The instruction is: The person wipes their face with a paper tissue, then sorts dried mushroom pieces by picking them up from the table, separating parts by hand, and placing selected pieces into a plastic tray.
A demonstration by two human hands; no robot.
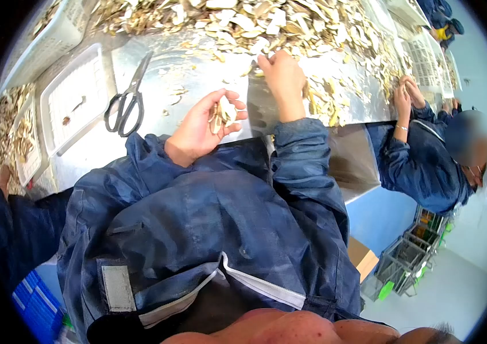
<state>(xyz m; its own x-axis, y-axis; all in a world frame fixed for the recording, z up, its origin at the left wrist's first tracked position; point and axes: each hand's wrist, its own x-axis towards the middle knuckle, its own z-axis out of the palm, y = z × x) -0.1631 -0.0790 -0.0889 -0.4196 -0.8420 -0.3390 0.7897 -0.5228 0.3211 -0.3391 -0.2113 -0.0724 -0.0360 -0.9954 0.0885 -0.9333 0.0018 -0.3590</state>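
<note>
My left hand [202, 125] is turned palm up, fingers curled around a few pale dried mushroom slices [224, 112] lying in it. To its right, my right hand [285, 79] reaches down to the near edge of a large heap of dried mushroom slices [238, 26]. Its fingers are bent and pinched together; what they hold, if anything, is hidden. More loose slices [329, 103] lie on the metal table [189, 69] beside my right wrist. Black-handled scissors [126, 109] rest left of my left hand, blades pointing away from me.
A shallow white tray [74, 103] with a few small bits stands left of the scissors. White perforated baskets [54, 43] line the far left, another basket [427, 60] the right. A co-worker [427, 143] works at the right; another person's sleeve [22, 229] shows at left.
</note>
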